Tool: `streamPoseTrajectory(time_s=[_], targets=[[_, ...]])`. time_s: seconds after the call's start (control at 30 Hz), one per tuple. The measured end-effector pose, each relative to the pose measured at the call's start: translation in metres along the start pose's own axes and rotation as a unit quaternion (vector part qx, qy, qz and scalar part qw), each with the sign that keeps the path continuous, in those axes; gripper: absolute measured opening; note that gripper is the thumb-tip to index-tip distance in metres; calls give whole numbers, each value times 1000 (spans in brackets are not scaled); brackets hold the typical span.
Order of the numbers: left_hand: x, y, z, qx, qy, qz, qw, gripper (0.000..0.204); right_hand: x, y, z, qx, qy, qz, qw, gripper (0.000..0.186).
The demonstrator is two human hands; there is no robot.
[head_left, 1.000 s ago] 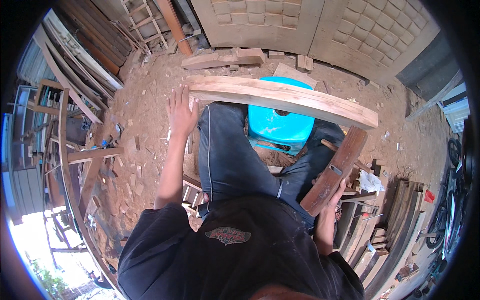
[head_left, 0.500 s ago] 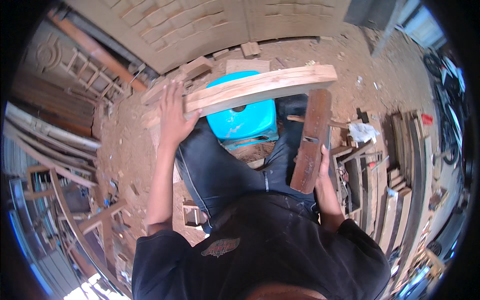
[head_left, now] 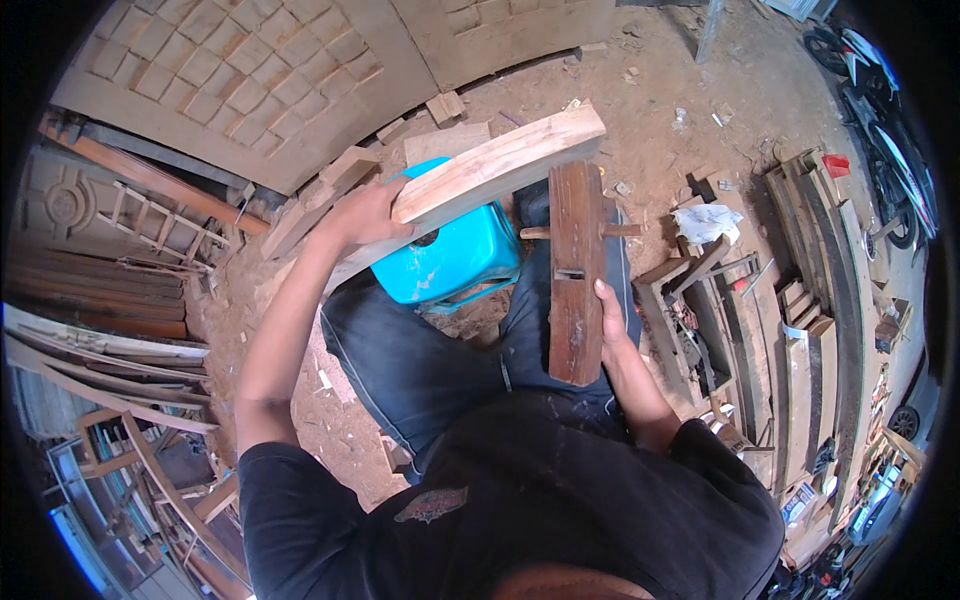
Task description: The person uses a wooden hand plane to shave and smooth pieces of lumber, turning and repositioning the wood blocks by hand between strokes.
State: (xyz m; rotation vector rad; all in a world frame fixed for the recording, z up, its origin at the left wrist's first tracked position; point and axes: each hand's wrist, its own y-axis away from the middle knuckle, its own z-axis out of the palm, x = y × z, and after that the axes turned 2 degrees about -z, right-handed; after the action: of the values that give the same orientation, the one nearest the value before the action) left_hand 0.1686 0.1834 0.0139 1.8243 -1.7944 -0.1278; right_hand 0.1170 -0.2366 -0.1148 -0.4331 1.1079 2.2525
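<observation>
A pale wooden beam (head_left: pixel 505 165) lies slanting across a bright blue plastic stool (head_left: pixel 470 255) between my knees. My left hand (head_left: pixel 362 215) is closed over the beam's left part, the fingers going over its far side and partly hidden. At the right, above my thigh, my right hand (head_left: pixel 614 322) holds a dark brown wooden hand plane (head_left: pixel 577 225) by its right side, with the thumb showing. The plane stands lengthwise, its slotted face toward me and a crossbar handle sticking out both sides. Its far end is close to the beam's near side.
Wood offcuts (head_left: pixel 345 172) lie beyond the stool, before a large carved panel (head_left: pixel 240 80). To the right are stacked planks (head_left: pixel 815 250), an open wooden box (head_left: pixel 665 300) and a white crumpled cloth (head_left: pixel 708 222). Timber and frames (head_left: pixel 110 375) crowd the left; motorbikes (head_left: pixel 890 150) stand far right.
My left hand has gone from lying spread on the beam to gripping over it. The plane now stands straighter. The whole view has turned, so the beam slants more.
</observation>
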Motion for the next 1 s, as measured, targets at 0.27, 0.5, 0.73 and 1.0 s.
streamPoseTrajectory(time_s=[0.27, 0.5, 0.73, 1.0], targets=[[1, -3, 1, 18, -8, 5, 1000, 76, 7, -7, -15, -13, -17, 11, 1000, 78], [-16, -10, 10, 66, -14, 19, 998, 75, 3, -6, -7, -14, -10, -3, 1000, 80], [-18, -26, 8, 80, 22, -20, 996, 70, 4, -7, -9, -20, 2, -18, 1000, 82], [-7, -48, 7, 146, 71, -44, 986, 75, -5, 0, 3, -38, 12, -10, 999, 81]])
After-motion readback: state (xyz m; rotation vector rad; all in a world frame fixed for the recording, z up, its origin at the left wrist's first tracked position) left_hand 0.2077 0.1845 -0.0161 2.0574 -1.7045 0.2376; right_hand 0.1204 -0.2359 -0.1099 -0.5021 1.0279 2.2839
